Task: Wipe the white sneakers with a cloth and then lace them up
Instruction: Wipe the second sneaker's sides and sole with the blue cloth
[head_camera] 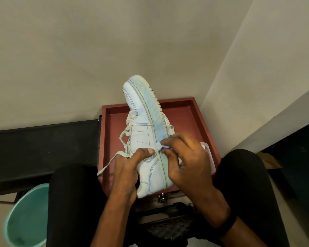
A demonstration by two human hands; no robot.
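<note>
Two hands (125,168) (189,161), one sneaker (143,132), one cloth (159,146)

Sneaker (143,139) held on its side over red tray (112,125)
Left hand (127,168) grips heel; right hand (187,163) pinches cloth (160,146) at sole edge.

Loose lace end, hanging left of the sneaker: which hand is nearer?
Left. The left hand, holding the sneaker by its upper, sits right beside the lace end; the right hand pinches the cloth at the sole edge, across the sneaker from it.
</note>
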